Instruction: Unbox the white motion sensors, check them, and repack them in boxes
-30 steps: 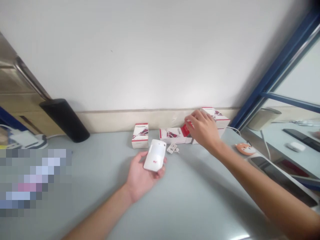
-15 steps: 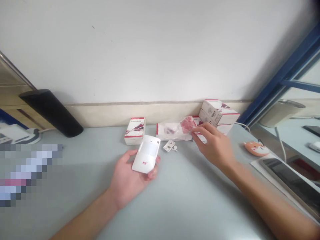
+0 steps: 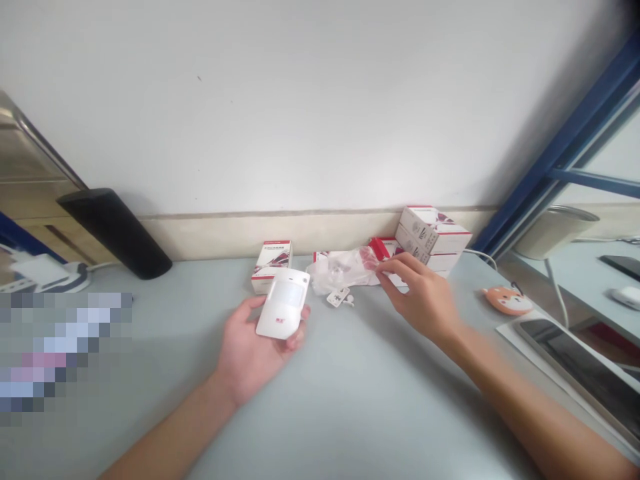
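My left hand [image 3: 250, 357] palm up, fingers curled round white motion sensor [image 3: 283, 304]; my right hand [image 3: 419, 300] pinching clear plastic bag [image 3: 343, 268] on counter [image 3: 360, 407].

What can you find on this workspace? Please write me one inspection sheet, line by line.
Surface: pale grey desk.
Job's things: white motion sensor; clear plastic bag; small white part.
Clutter: white boxes; orange fox-shaped item; black cylinder.
Hands: left hand holds the sensor against its palm; right hand has its fingers at the bag.
Cables: white cable beside the boxes.
Surroundings: white wall; blue window frame.
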Motion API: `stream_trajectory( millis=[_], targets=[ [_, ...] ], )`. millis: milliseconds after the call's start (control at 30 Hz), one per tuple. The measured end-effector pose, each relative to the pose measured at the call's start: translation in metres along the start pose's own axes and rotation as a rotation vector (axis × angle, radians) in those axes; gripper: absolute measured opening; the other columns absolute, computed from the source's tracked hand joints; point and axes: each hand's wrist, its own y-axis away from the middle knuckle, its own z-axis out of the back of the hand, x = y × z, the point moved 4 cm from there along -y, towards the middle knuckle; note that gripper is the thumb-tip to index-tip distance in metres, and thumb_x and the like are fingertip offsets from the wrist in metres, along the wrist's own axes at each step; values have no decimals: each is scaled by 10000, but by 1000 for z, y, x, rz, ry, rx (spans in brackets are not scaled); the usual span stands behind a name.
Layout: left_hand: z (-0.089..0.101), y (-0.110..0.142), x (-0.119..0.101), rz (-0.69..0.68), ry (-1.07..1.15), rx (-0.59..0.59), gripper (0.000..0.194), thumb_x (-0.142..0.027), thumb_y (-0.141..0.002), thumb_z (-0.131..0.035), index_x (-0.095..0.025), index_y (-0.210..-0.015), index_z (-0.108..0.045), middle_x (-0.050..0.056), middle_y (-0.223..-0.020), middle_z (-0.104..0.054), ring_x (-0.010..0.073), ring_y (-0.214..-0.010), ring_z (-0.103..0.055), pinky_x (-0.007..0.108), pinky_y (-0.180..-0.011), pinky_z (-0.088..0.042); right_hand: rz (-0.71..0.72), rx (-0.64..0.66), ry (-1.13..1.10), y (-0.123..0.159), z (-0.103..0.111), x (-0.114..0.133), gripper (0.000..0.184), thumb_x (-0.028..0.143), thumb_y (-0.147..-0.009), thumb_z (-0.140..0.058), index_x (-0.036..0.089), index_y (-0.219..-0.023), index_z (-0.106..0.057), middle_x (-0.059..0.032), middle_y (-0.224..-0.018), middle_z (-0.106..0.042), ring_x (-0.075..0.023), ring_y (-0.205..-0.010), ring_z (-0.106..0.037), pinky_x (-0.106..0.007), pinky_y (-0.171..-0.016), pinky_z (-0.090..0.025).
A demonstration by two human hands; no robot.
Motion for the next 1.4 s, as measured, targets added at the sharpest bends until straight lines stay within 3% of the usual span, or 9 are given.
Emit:
stream_trajectory(
  millis=[167, 600, 1400],
  targets=[
    [6, -2, -13, -93, -4, 1, 255, -303, -943, -477, -151, -1054, -648, 160, -899, -663, 197, -569, -538, 326, -570, -480, -38, 9, -52, 1, 0, 0, 98, 297, -1013, -633, 281, -1029, -728, -3, -1040, -753, -156, -786, -704, -275, -612, -457],
    [-4, 3, -4, -1, -82, 51, 288, -341, -955, -449, -134, -1025, -637, 133, -844, -662, 155, -497, -496, 309, -539, -471, -74, -6, -143, -1, 0, -2, 108, 307, -1006, -631, 268, -994, -731, -24, -975, -745, -162, -756, -690, -286, -621, -498],
    [-7, 4, 0, 64, -67, 92, 302, -371, -942, -460, -135, -1024, -629, 130, -842, -664, 148, -482, -515, 290, -509, -439, 32, -51, -300, -2, 3, -2, 123, 267, -1026, -608, 253, -991, -725, -45, -999, -713, -161, -768, -686, -310, -655, -590]
  ],
)
